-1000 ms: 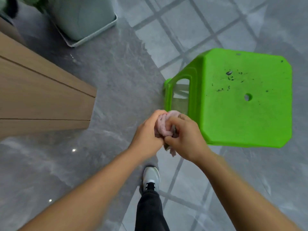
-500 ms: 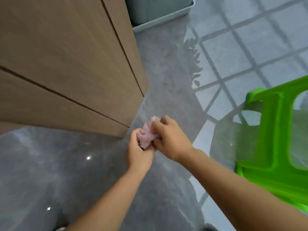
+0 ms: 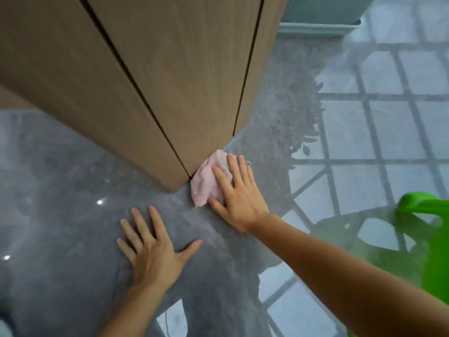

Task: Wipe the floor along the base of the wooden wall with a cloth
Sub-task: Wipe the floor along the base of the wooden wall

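The right hand [image 3: 239, 193] lay flat and open on a bunched pink cloth [image 3: 206, 183], fingers spread and pressing it to the grey floor [image 3: 73, 239] rather than gripping it. The cloth sat right at the outer corner of the wooden wall [image 3: 150, 76], its far edge touching the base where two panels met at a dark seam. The left hand [image 3: 153, 249] was also open, palm down on the bare floor nearer the person and well apart from the cloth, holding nothing; it looked to be propping the body. The cloth was crumpled into a rough wedge, its long axis running from the near left up to the far right, roughly following the wall face that ran off toward a pale tub [image 3: 320, 18] at the top. To wipe well from here, the palm would likely need to keep even downward pressure and push the cloth's edge tight into the joint between wall and floor, sliding along the base in one line so the wad did not roll out from under the fingers. A green stool [image 3: 435, 242] stood to the right, clear of the path.
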